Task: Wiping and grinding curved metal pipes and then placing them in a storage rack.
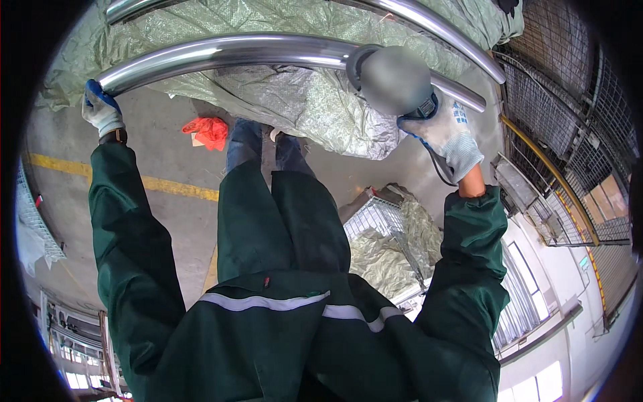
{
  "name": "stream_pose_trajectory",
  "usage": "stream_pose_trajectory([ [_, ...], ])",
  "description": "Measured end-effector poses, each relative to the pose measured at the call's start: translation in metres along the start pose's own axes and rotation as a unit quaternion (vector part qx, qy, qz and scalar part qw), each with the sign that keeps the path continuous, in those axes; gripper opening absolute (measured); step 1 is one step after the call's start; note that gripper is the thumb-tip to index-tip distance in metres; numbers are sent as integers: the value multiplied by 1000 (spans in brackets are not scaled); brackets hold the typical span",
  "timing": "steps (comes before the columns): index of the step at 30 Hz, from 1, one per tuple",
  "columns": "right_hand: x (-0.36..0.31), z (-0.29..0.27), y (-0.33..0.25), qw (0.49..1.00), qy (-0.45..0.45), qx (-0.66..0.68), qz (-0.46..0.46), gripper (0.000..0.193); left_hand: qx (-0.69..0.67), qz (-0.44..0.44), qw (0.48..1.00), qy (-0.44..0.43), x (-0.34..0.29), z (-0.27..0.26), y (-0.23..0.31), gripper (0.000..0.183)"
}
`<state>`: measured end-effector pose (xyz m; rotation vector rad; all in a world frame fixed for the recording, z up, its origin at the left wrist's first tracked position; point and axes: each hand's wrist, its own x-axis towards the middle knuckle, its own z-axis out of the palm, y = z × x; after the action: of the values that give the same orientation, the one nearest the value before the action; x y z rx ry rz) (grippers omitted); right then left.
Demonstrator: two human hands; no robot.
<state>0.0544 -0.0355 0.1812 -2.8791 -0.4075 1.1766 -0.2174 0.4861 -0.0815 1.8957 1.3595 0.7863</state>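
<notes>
A long, shiny, curved metal tube (268, 51) lies across the far side, over crinkled greenish-white woven sheeting (315, 100). At its left end my left hand (102, 109), in a white glove with blue fingers, is closed around the tube. My right hand (443, 130), also gloved, grips a dark hand-held power tool (424, 108) near the tube's right part. A grey blurred patch hides most of the tool, so its exact kind is unclear. Its dark curved edge (355, 65) overlaps the tube. A dark cord (439, 164) hangs below my right hand.
A second shiny tube (442, 30) lies farther back. Orange-red plastic (209, 132) rests on the grey floor by my legs, near a yellow line (177, 189). Wire-mesh caging (569, 127) stands at right. More sheeting (382, 258) lies over a mesh crate (378, 218).
</notes>
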Motion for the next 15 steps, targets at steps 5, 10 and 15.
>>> stream_pose_trajectory([
  [5,-1,-4,-4,1000,-15,1,10,65,14,10,1000,-10,3,-3,-6,44],
  [10,1,5,0,1000,2,-10,-5,65,19,9,1000,-12,2,0,-1,44],
  [15,1,10,15,1000,11,-11,11,68,43,35,998,-16,7,-2,-12,44],
])
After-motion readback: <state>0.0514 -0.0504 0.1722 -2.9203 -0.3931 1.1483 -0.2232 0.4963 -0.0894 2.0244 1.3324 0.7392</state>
